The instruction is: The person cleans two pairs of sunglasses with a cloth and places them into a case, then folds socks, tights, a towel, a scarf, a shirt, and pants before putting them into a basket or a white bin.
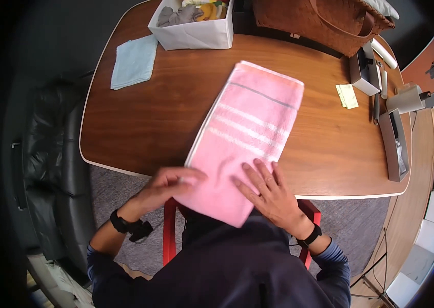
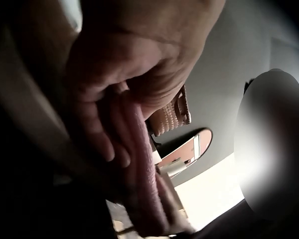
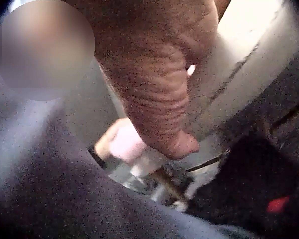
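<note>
A folded pink towel (image 1: 250,118), crossed by white stripes and one thin grey line, lies slanted over the table's near edge, its lower end hanging toward the lap. At its left side my left hand (image 1: 168,186) grips the edge, thumb on top. The left wrist view shows the towel's thick fold (image 2: 148,174) between the thumb and curled fingers (image 2: 100,134). My right hand (image 1: 273,197) rests on the lower right part with fingers spread. In the right wrist view the right hand (image 3: 149,89) hides most of the towel.
A light blue folded cloth (image 1: 135,62) lies at the table's left. Behind stand a white fabric bin (image 1: 194,36) of clothes and a brown woven bag (image 1: 304,23). Yellow notes (image 1: 347,96), an open box (image 1: 365,77) and a narrow tray (image 1: 394,146) line the right side.
</note>
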`<state>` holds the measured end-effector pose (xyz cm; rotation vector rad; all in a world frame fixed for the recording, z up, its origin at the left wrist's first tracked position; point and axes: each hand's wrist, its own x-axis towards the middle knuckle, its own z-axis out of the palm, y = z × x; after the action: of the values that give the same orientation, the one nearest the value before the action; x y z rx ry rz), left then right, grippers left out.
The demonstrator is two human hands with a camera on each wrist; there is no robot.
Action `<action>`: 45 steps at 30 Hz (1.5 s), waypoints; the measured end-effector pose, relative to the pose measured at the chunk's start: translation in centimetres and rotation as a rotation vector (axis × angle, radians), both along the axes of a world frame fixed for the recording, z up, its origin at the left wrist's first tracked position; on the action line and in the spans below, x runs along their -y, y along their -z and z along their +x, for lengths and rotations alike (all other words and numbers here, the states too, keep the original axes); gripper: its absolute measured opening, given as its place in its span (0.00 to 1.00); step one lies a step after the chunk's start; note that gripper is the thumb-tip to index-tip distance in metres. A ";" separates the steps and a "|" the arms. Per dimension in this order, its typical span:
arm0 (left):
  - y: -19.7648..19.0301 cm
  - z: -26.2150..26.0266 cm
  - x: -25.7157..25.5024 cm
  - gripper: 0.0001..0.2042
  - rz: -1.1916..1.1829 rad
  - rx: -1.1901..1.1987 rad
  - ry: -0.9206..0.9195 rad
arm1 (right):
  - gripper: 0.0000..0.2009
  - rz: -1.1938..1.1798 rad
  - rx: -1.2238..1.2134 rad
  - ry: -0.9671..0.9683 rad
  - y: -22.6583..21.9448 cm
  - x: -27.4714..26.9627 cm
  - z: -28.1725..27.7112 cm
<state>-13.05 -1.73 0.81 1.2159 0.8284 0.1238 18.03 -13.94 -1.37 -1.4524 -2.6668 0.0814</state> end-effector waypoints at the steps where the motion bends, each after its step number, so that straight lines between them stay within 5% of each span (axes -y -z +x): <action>1: -0.5 0.5 0.7 0.25 -0.066 0.125 0.026 | 0.34 0.047 -0.077 0.026 0.7 0.3 0.2; 5: -2.8 1.7 1.7 0.26 0.240 -0.141 0.365 | 0.21 0.171 -0.375 0.083 1.2 1.3 0.2; 6: -2.1 1.8 2.1 0.24 0.578 -0.039 0.316 | 0.21 0.125 -0.434 0.086 0.6 1.2 0.3; 9: -3.8 2.7 1.6 0.21 1.178 -0.246 0.388 | 0.22 -0.023 -0.507 0.033 -1.5 0.2 1.4; 10: -4.2 3.1 1.1 0.19 1.224 -0.243 0.372 | 0.22 -0.077 -0.514 0.007 -2.0 -0.3 1.9; 13: -0.9 4.9 -2.4 0.17 0.801 0.311 0.090 | 0.23 -0.174 -0.579 -0.067 -3.5 -2.9 3.8; 14: -0.6 5.3 -3.5 0.16 0.636 0.263 0.098 | 0.22 -0.143 -0.601 -0.105 -2.8 -4.2 4.4; 17: 0.9 7.3 -6.1 0.19 0.571 -0.084 0.059 | 0.20 -0.463 -0.972 0.251 -0.1 -6.1 6.8; 20: 2.0 9.8 -7.3 0.20 0.523 0.043 -0.094 | 0.23 -0.807 -1.106 0.723 1.8 -10.1 8.1; 26: 4.2 10.7 -9.9 0.24 0.465 0.010 -0.157 | 0.25 -0.846 -1.363 0.882 1.5 -12.8 6.3; 30: 2.0 11.1 -10.8 0.21 0.546 -0.344 -0.086 | 0.20 -0.442 -1.039 0.735 2.7 -13.0 7.8; 31: -1.4 11.6 -10.6 0.20 0.501 -0.506 -0.065 | 0.19 -0.320 -0.875 0.737 -0.4 -12.1 7.5; 33: -3.4 11.6 -11.3 0.18 0.755 -0.589 -0.060 | 0.17 -0.040 -0.602 0.627 -3.6 -10.6 6.8; 35: -3.3 10.8 -12.2 0.15 1.335 -0.406 -0.094 | 0.17 0.246 -0.374 0.406 -4.5 -8.8 5.9; 36: -2.0 11.5 -13.6 0.22 1.610 -0.182 -0.027 | 0.18 0.162 -0.350 0.321 -4.2 -8.6 5.3; 39: 2.0 14.2 -14.4 0.31 1.476 -0.130 0.151 | 0.16 0.141 -0.356 0.153 -2.1 -10.1 4.2; 43: 0.0 16.2 -14.7 0.33 1.056 -0.333 0.366 | 0.12 0.028 -0.587 0.179 -2.5 -11.0 6.2; 45: -0.5 16.4 -14.9 0.30 0.936 -0.297 0.465 | 0.09 -0.068 -1.015 0.440 -2.0 -11.0 7.9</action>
<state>3.39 13.14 1.31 2.3244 0.7266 -0.0663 25.88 -2.90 0.68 -1.4245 -1.5287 0.6665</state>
